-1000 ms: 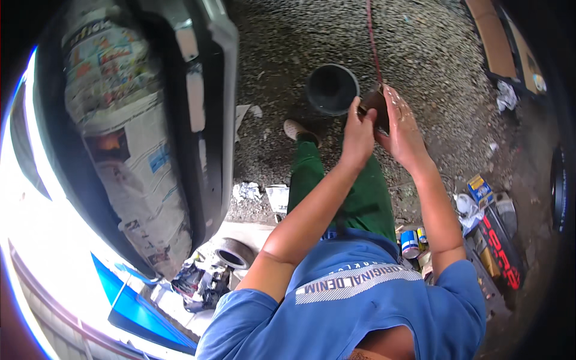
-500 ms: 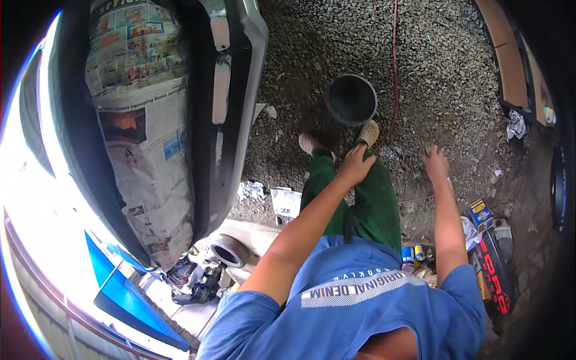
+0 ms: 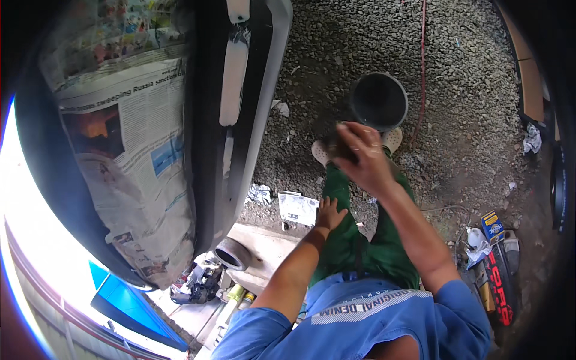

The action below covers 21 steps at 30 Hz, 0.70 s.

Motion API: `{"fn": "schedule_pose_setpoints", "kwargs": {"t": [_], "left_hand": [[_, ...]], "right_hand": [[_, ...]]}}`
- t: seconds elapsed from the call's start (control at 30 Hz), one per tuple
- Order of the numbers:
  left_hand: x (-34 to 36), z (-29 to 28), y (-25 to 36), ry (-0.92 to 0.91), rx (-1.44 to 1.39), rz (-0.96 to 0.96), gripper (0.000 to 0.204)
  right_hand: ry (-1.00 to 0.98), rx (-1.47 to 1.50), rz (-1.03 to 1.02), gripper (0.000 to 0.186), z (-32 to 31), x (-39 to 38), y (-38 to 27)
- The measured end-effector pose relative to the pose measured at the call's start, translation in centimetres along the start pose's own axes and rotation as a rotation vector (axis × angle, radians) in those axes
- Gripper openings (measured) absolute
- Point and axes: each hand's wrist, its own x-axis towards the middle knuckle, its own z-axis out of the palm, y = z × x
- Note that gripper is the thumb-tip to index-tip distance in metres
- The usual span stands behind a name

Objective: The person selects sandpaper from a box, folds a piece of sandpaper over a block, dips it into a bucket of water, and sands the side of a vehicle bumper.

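Observation:
My left hand [image 3: 330, 215] lies on the thigh of my green trousers [image 3: 337, 252], fingers spread and nothing in them. Raised in front of my shoes, my right hand [image 3: 367, 161] has its fingers curled. A dark shape shows beneath those fingers, too blurred to name. Just beyond that hand a dark round bucket [image 3: 379, 102] stands on the gravel. On my left is a dark vehicle body part [image 3: 207, 90] with a pale edge. Newspaper [image 3: 129, 144] covers its middle, and pinkish filler patches [image 3: 234, 78] run along its side.
A red hose or cord [image 3: 423, 66] crosses the gravel beyond the bucket. Cardboard [image 3: 530, 90] and crumpled paper [image 3: 532, 139] are at the right. Boxes and a white bottle [image 3: 476, 238] lie at my right side. A small tire [image 3: 233, 254] and a newspaper sheet [image 3: 298, 208] lie at left.
My right hand has swung left and up, from the right side to in front of my shoes. The left hand has slid back from the right knee to the left thigh. The view has shifted left.

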Motion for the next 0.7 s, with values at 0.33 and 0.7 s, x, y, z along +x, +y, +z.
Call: {"fn": "schedule_pose_setpoints", "kwargs": {"t": [0.33,0.7], "left_hand": [[4.0,1.3,-8.5,0.100,-0.079,0.054,0.075],[2.8,-3.6,-11.2,-0.016,-0.051,0.118,0.064]], "right_hand": [[0.465,0.221,-0.429,0.087,17.8,13.5,-7.6],[0.621,0.156,-0.464,0.086,21.3,14.1,-6.6]]}}
